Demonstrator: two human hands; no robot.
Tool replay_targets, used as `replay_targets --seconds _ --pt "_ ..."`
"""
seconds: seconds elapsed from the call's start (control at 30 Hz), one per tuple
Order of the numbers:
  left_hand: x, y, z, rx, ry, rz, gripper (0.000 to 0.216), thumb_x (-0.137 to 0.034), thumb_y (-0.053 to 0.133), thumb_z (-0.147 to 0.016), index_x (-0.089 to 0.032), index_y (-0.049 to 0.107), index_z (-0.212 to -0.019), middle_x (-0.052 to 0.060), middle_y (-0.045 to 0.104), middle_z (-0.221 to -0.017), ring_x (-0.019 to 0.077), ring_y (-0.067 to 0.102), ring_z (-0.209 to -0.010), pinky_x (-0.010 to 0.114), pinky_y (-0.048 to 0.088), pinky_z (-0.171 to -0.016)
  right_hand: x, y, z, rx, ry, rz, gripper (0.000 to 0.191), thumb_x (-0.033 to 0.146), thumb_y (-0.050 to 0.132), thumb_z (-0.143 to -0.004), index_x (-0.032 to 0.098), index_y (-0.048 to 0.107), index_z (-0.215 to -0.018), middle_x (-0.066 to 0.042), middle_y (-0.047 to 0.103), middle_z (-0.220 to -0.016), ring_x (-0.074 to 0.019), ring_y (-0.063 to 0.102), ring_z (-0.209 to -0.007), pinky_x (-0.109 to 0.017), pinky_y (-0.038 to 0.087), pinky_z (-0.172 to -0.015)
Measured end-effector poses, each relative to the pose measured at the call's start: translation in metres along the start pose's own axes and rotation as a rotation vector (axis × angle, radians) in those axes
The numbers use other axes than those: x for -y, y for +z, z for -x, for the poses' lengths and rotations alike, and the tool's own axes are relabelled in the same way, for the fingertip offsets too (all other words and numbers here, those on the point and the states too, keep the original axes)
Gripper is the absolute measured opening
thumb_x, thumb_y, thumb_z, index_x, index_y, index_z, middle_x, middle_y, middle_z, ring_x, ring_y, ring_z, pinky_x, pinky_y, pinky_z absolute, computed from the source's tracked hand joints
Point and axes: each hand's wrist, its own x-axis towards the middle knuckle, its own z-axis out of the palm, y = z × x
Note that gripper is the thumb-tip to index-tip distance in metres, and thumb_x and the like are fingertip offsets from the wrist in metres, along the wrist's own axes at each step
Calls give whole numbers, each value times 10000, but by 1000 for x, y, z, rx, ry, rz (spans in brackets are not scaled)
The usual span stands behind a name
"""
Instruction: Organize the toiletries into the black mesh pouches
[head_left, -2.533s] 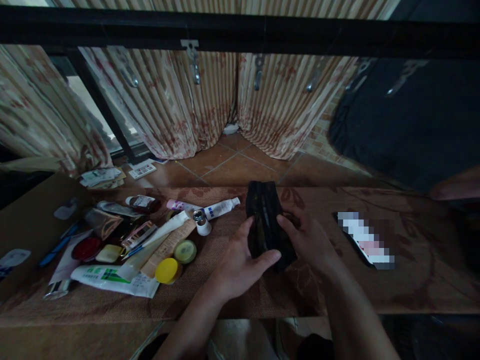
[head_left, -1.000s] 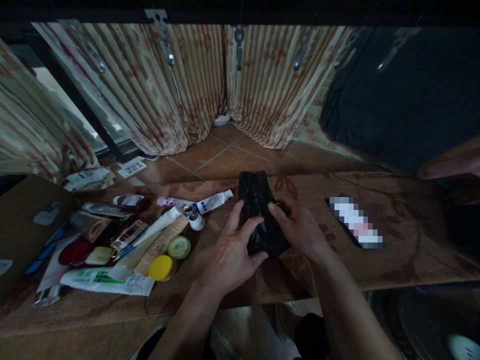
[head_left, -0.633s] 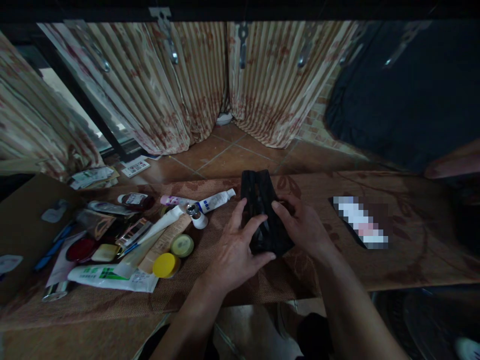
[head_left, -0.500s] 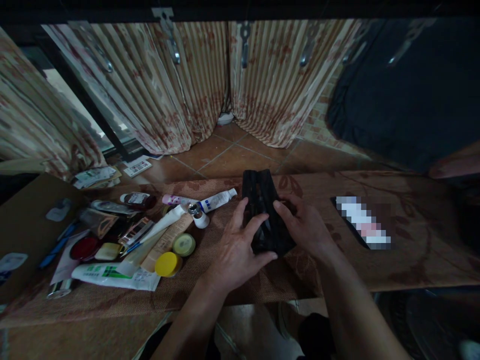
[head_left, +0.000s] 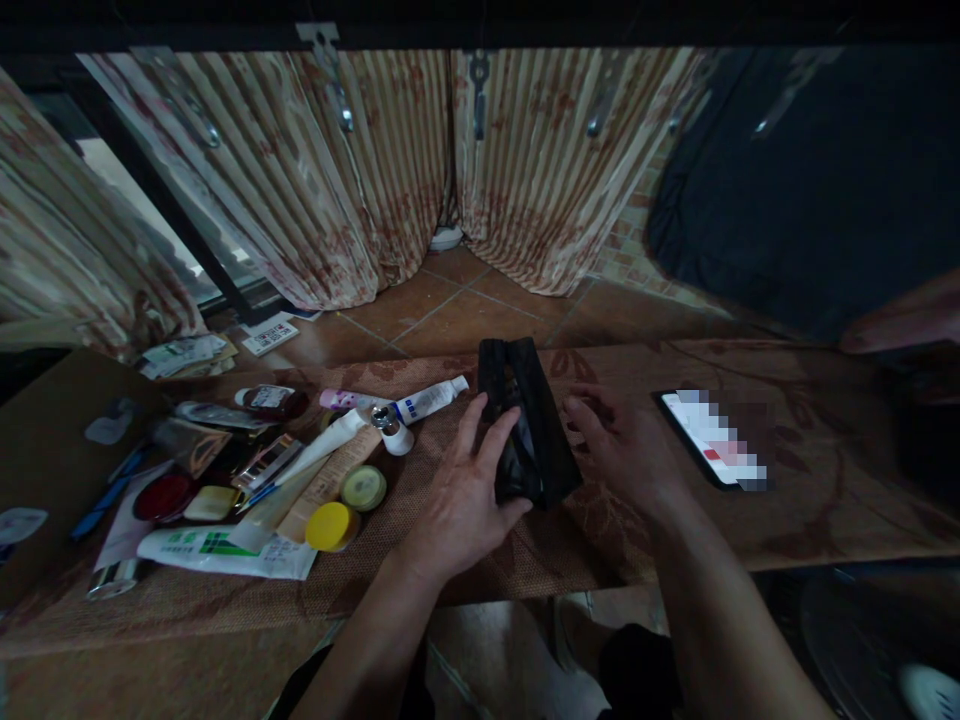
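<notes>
A black pouch (head_left: 551, 450) lies lengthwise on the cloth-covered bench, its top parted along a dark slit; what is inside cannot be made out. My left hand (head_left: 469, 490) grips its left side, with fingertips at the slit and the thumb at the near end. Just right of the pouch, my right hand (head_left: 626, 445) hovers with loosely bent fingers, holding nothing. Left of my left hand are a white tube with blue marks (head_left: 431, 400), a small white bottle with a silver top (head_left: 394, 430), a pale green-lidded jar (head_left: 364, 487) and a yellow-lidded jar (head_left: 330, 525).
Several more tubes and cosmetics, including a white-and-green tube (head_left: 225, 553), are heaped beside a cardboard box (head_left: 67, 430) at left. A phone (head_left: 705, 440) lies on the patterned cloth (head_left: 825, 500) to the right. Another person's hand (head_left: 904, 315) shows at the right edge.
My right hand has let go of the pouch's right side and moved a little to the right. My left hand stays on the pouch. The view has shifted slightly.
</notes>
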Motion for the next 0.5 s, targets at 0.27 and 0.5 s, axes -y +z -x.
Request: replay_targets --seconds 0.27,0.5 --pt "8 -11 3 -22 86 31 810 -86 612 -762 -284 299 -1482 87 100 -1629 310 210 -1486 512 283 -1191 -29 -19 35 15 67 160 300 428 532 -876 178 698 -895 -109 726 -814 -271 686 -809 -357 480 -690" --pt "17 -12 6 -111 40 195 654 -184 567 -847 -317 367 -1455 66 236 -1595 269 467 -1336 460 438 -1083 -35 13 107 335 420 -526 344 458 656 -780 151 648 -937 4 613 -604 -155 584 -538 -268 440 -493"
